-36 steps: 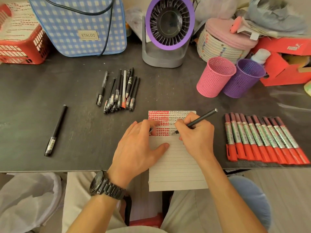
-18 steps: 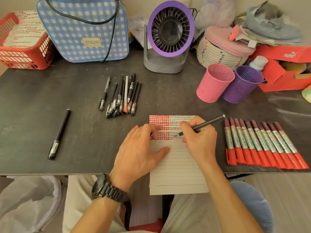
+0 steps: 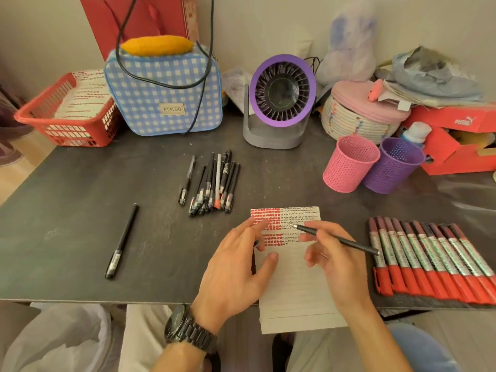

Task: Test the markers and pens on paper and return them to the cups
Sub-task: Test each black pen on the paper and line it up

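A dark grey tabletop [image 3: 67, 224] set against a pale wall carries a lined white paper sheet [image 3: 295, 291] that overhangs its near edge. The right hand [image 3: 338, 261] pinches a slim black pen [image 3: 338, 238] between thumb and fingers, tip over the sheet's scribbled top; whether it touches cannot be told. The left hand [image 3: 236, 269] rests on the sheet, fingers straight and spread, with a small dark object beneath them too hidden to name. A row of red-capped markers [image 3: 429, 261] runs off the right edge. A pink mesh cup [image 3: 349, 165] and a purple mesh cup [image 3: 394, 167] stand side by side, bottoms unseen. A red plastic basket [image 3: 67, 124] holds marked sheets.
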The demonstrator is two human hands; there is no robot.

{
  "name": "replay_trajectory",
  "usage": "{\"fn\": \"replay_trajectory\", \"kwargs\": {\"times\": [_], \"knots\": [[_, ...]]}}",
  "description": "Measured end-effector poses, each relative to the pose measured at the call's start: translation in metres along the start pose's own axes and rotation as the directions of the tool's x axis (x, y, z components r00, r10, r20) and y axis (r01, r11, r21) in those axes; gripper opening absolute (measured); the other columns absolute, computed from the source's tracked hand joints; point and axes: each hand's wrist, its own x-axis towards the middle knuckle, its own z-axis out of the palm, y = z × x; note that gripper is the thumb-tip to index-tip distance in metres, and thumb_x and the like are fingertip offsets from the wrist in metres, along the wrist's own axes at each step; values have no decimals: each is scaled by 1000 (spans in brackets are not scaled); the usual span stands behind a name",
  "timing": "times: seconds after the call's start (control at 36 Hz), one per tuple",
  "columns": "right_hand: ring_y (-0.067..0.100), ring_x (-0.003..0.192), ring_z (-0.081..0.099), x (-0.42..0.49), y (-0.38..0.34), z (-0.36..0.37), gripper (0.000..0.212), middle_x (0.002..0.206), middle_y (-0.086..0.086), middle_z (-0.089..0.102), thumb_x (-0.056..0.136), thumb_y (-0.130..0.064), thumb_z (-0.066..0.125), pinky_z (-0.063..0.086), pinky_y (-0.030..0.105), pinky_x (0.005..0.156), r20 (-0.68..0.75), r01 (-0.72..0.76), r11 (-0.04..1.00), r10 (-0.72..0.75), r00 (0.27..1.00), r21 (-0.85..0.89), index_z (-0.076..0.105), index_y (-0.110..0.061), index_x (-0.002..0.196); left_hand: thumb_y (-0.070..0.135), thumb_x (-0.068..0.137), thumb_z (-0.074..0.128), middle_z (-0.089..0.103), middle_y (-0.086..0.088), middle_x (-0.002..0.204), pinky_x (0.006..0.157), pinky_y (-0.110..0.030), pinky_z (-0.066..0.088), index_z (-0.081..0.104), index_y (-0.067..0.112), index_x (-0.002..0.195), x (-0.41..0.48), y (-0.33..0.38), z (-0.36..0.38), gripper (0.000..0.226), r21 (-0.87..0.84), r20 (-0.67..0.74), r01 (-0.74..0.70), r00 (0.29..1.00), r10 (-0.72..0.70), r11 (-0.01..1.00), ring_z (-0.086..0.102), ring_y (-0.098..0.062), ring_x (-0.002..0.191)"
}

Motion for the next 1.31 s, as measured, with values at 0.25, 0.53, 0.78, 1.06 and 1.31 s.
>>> {"fn": "replay_trajectory", "kwargs": {"times": [0.25, 0.53, 0.78, 1.06, 1.31], "knots": [[19, 51, 56, -1, 6, -5, 14, 75, 19, 73, 85, -35, 66, 46, 24, 48, -32, 18, 1000, -17, 999, 23, 71, -22, 85, 46, 106, 35, 55, 24, 104, 82, -21, 41, 63, 32, 116, 0, 0, -3, 33, -36, -98, -5, 995, 2, 999, 49, -5, 98], [17, 51, 56, -4, 9, -7, 22, 71, 17, 71, 79, -38, 71, 45, 21, 50, 1, 39, 999, -39, 999, 15, 75, -18, 86, 59, 89, 56, 53, 28, 105, 76, -6, 41, 49, 62, 113, -3, -7, 0, 26, -168, -72, 157, 983, -171, 973, 55, -3, 99], [17, 53, 57, -5, 8, -7, 21, 72, 17, 72, 80, -39, 71, 46, 21, 51, 33, 46, 999, -45, 998, -8, 76, -19, 86, 51, 89, 62, 63, 29, 109, 82, -9, 41, 67, 45, 110, -1, -4, -7, 23, -126, -97, 75, 991, -88, 989, 54, -4, 103], [14, 53, 57, -6, 7, -7, 9, 74, 12, 74, 89, -21, 67, 47, 21, 52, 76, 84, 993, -78, 994, -77, 75, -20, 85, 53, 88, 62, 62, 32, 109, 84, -7, 39, 69, 46, 112, -1, -3, -7, 25, -105, -68, 78, 994, -86, 991, 53, -1, 106], [7, 61, 66, -10, 2, 0, 14, 74, 8, 75, 88, -21, 72, 48, 16, 55, 149, 71, 983, -46, 988, -167, 73, -7, 91, 54, 85, 65, 67, 28, 109, 85, -26, 52, 74, 42, 109, -2, -1, -7, 28, -167, -89, 46, 994, -61, 985, 60, -7, 105]]}}
